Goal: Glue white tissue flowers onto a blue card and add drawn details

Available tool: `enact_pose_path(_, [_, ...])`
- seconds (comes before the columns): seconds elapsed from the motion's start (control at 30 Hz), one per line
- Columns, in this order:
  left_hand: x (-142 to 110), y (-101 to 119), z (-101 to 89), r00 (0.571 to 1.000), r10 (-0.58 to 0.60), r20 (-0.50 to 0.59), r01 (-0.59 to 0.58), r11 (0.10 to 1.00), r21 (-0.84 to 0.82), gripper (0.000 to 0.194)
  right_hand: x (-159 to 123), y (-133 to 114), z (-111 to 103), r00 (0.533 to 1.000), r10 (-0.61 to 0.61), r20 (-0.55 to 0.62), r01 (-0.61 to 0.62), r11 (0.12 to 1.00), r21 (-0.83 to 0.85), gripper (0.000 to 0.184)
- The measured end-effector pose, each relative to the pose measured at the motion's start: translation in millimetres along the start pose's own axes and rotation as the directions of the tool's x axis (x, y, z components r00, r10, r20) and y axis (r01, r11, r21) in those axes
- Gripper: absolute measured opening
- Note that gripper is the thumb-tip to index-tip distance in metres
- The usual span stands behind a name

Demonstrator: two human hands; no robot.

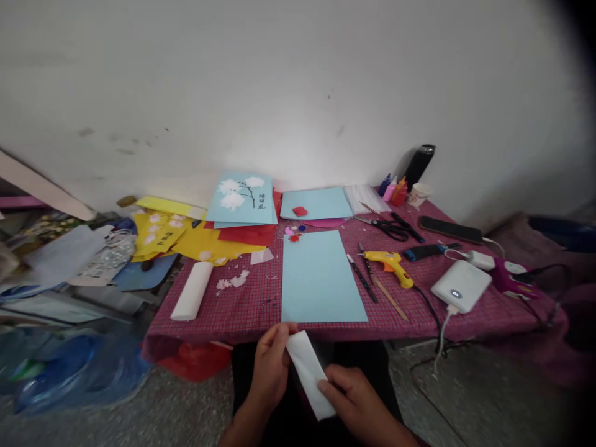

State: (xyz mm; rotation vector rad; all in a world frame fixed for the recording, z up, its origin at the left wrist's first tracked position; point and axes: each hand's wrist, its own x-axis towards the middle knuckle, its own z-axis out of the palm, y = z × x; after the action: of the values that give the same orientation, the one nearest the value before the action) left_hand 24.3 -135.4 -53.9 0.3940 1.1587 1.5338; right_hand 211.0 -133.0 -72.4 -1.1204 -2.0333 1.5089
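Note:
A folded strip of white tissue paper (309, 372) is held over my lap, just off the table's front edge. My left hand (274, 366) pinches its upper left end between thumb and fingers. Lower down, my right hand (347, 397) grips the right edge with the thumb on top. Straight ahead on the table lies a plain light blue sheet (321, 279). To its left are a white roll of paper (193, 290) and torn pinkish-white scraps (233, 282).
A yellow glue gun (391, 264), a black pen (362, 278), scissors (384, 228) and a white power bank (460, 285) with cables lie at the right. A blue card with white paper flowers (242, 198) stands at the back, beside yellow sheets (209, 243). Small paint bottles (391, 189) stand near a black flask (419, 164).

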Motion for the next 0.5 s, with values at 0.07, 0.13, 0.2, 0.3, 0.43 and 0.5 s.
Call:
enact_pose_path(0.07, [-1,-1,-2.5,0.996,-0.018,0.089,0.018,1.0,0.004,0.046,1,1,1,1.0,-0.004,-0.021,0.004,1.0,0.006,0.037])
enact_pose_path(0.13, [-2,-7,-5.2,0.981,-0.056,0.184,0.039,0.995,0.097,0.048,3,0,2,0.998,-0.011,-0.06,0.012,1.0,0.024,0.037])
enact_pose_path(0.2, [-2,-14,-6.8,0.975,-0.095,0.199,0.051,0.975,0.217,0.04,3,-5,0,0.998,-0.029,-0.063,0.03,0.999,0.017,0.037])
enact_pose_path(0.3, [6,-15,-5.5,0.987,-0.088,0.131,0.053,0.966,0.251,0.04,5,-18,-22,0.994,-0.11,-0.018,0.108,0.992,-0.064,0.031])
enact_pose_path(0.43, [30,10,5.3,0.998,-0.024,0.051,0.015,0.986,0.165,0.042,21,-35,-109,0.957,-0.217,-0.195,0.155,0.944,-0.291,0.026])
enact_pose_path(0.5, [46,24,12.7,1.0,-0.005,0.014,0.003,0.983,0.186,0.042,41,-38,-170,0.906,-0.257,-0.335,0.089,0.892,-0.443,0.029])
